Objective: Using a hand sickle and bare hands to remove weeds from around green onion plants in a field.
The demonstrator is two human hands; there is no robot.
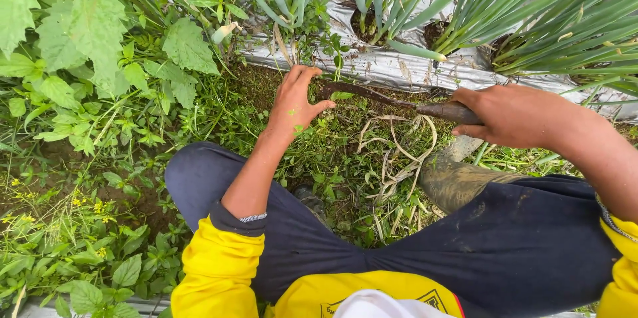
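- The right hand (pixel 512 115) is clenched around the dark wooden handle of a sickle (pixel 392 100), whose thin curved blade runs leftward from the fist, low over the ground, just in front of the silver plastic mulch (pixel 399 65).
- The left hand (pixel 294 102) pinches a tuft of low weeds (pixel 312 152) at the blade's tip, fingers curled down into the green, close to the mulch edge.
- The sickle looks stiff and light, its edge probably sharp, so the handle is the only safe place to hold it.
- The weeds seem soft, limp and likely damp; they are best gathered low near the roots, where stems bunch together.
- Green onion plants (pixel 465 12) rise from holes in the mulch, beyond the blade.
- Broad-leaved plants (pixel 93 32) crowd the ground left of the mulch.
- The person crouches, dark trousers (pixel 518 245) and a muddy boot (pixel 455 182) below the mulch.
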